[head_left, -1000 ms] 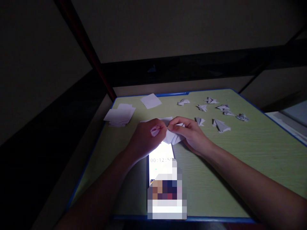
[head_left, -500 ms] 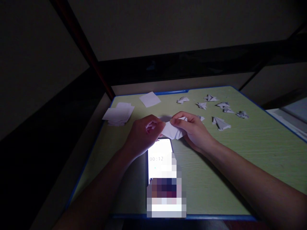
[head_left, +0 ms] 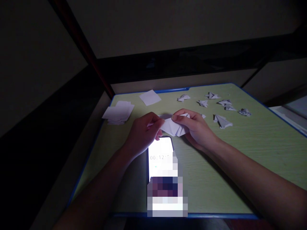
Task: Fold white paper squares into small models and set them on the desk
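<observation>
Between my hands, above the far end of a lit phone, is a white piece of folded paper (head_left: 174, 127) with several creases and pleats. My left hand (head_left: 146, 132) pinches its left end between thumb and forefinger. On the right side, my right hand (head_left: 198, 127) grips it with the thumb on top and the other fingers behind. The phone (head_left: 160, 150) lies face up below the paper, its bright screen showing timer digits; its lower part is pixelated. Part of the paper is hidden by my right fingers.
A stack of white paper sheets (head_left: 118, 112) lies at the table's left, with a single square sheet (head_left: 150, 97) near the far edge. Several small folded paper figures (head_left: 202, 103) are spread over the far right. The green table (head_left: 251, 166) has a blue rim.
My right fingers have shifted on the paper, and more of its folded right part shows above the thumb. My left fingers have loosened a little below the pinch. The view has tilted slightly.
</observation>
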Available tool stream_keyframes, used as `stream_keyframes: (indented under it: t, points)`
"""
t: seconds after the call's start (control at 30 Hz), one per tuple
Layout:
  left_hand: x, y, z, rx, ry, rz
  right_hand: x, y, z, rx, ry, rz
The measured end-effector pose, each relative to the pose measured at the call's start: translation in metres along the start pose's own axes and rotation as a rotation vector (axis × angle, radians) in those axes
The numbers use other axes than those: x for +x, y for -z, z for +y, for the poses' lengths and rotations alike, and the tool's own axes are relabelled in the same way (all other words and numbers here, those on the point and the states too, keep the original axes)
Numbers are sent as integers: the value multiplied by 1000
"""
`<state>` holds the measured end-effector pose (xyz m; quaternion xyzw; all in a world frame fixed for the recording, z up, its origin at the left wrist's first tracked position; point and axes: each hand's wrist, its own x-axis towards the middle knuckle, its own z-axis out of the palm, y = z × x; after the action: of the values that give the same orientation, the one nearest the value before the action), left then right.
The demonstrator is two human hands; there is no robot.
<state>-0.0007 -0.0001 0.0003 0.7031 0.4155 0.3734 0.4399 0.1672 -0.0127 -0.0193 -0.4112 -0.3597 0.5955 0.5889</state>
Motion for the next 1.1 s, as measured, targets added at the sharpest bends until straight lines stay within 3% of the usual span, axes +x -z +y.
stream_keyframes:
  t: [0.37,0.57,0.7,0.87,1.1]
  points:
    - [1,-2,4,-26,-22,-16,-1,1,-1,-49,-16,-68]
    - [1,1,7,-55,-38,28,-3,3,1,-82,-104,-237]
    - [0,2,7,-51,-33,47,-2,6,7,-130,-44,-340]
    - [0,2,5,-39,-35,47,-2,7,10,-222,3,-375]
    - [1,8,3,-114,5,-54,0,10,12,-240,-4,-435]
